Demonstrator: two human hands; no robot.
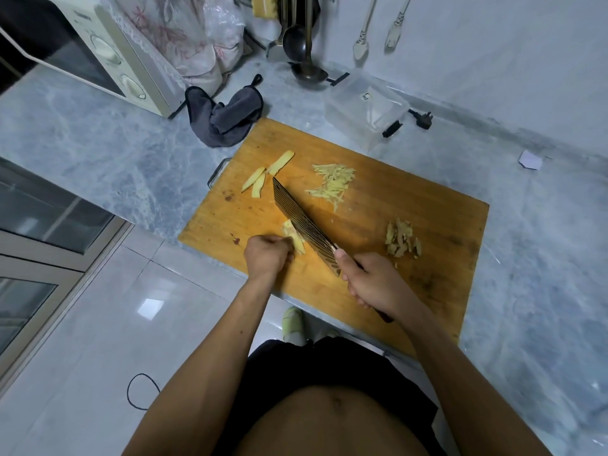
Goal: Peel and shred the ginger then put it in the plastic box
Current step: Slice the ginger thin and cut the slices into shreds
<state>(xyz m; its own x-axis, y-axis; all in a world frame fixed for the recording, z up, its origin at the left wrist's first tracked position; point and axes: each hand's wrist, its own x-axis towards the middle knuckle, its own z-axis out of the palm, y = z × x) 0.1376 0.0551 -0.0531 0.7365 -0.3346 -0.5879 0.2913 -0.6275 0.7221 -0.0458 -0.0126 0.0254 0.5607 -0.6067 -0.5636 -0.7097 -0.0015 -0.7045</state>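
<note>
On the wooden cutting board (411, 205) my left hand (268, 253) holds down a peeled ginger slice (293, 239) with curled fingers. My right hand (371, 281) grips the handle of a wide knife (302, 222), whose blade lies right against that slice. Three more ginger slices (266, 172) lie at the board's far left. A heap of ginger shreds (334, 182) sits in the board's middle. Brownish ginger peels (403, 240) are piled to the right. The clear plastic box (365, 110) stands open behind the board's far edge.
A grey cloth (223, 116) lies beside the board's far left corner. A microwave (95, 51) stands at the back left, with plastic bags (197, 34) next to it. A ladle (306, 44) and utensils hang at the wall. A black plug (422, 118) lies right of the box.
</note>
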